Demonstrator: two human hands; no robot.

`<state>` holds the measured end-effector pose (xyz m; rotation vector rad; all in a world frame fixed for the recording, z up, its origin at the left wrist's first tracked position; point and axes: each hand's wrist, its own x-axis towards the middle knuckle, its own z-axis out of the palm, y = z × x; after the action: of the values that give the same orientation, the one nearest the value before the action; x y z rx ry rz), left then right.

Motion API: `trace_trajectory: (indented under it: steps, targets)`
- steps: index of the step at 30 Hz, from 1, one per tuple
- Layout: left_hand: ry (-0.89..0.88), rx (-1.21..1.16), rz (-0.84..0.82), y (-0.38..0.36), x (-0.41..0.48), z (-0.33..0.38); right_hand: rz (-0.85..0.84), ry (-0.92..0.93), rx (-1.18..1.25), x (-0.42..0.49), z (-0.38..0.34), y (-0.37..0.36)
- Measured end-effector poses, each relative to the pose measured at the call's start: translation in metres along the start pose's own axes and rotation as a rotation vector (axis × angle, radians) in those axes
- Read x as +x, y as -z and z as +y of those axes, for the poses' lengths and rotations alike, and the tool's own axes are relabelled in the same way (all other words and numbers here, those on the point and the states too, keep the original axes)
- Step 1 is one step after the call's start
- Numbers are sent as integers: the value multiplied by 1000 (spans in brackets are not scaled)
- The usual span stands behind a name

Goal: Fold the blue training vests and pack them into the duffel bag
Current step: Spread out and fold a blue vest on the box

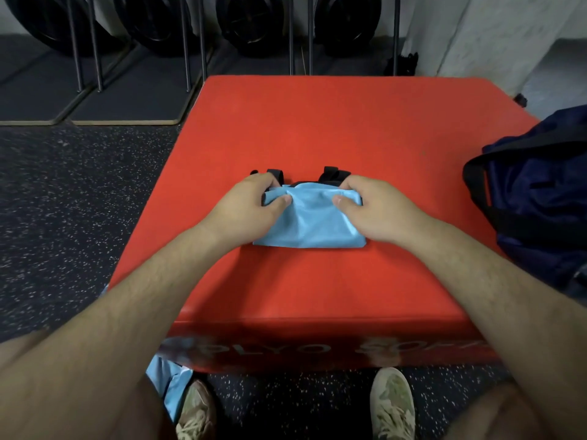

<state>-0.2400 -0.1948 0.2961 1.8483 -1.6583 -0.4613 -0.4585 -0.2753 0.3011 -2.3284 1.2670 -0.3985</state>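
Folded training vest lying near the middle of the red plyo box, well apart from the navy duffel bag sitting at the box's right edge. The vest is showing as a compact pale-blue rectangle, lightly creased, with black straps sticking out from its far edge, pointing away from the person. Its long axis is running left to right, parallel with the box's near edge. The left hand and right hand are each grasping a far corner, fingers curling over the edge, thumbs pressing on top. A second blue vest is lying on the floor.
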Motion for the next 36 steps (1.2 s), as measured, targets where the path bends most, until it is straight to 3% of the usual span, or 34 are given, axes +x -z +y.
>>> trace_trajectory:
  steps: [4,8,10,13,16,20,26,30,32,36]
  targets:
    - [-2,64,118,-14,5,-4,44,-39,-71,13,1,-7]
    - [-282,458,336,-28,7,-2,65,-59,-158,26,0,-12]
    - [-346,490,171,-36,8,-1,58,-44,-202,30,-1,-13]
    - [-254,508,-58,-46,12,-12,132,51,-422,28,-7,-17]
    - [-236,488,-56,-50,18,-19,210,293,-543,24,-14,-27]
    - [-233,407,-105,-49,21,-26,-133,155,-426,21,3,-39]
    - [-234,419,-122,-40,17,-37,-139,90,-339,17,21,-33]
    - [-408,515,-48,-36,10,-29,-41,237,-494,9,14,-27]
    - [-405,470,-141,-36,7,-30,-109,281,-477,7,11,-25]
    - [-305,437,-226,-35,8,-34,-234,201,-436,8,15,-26]
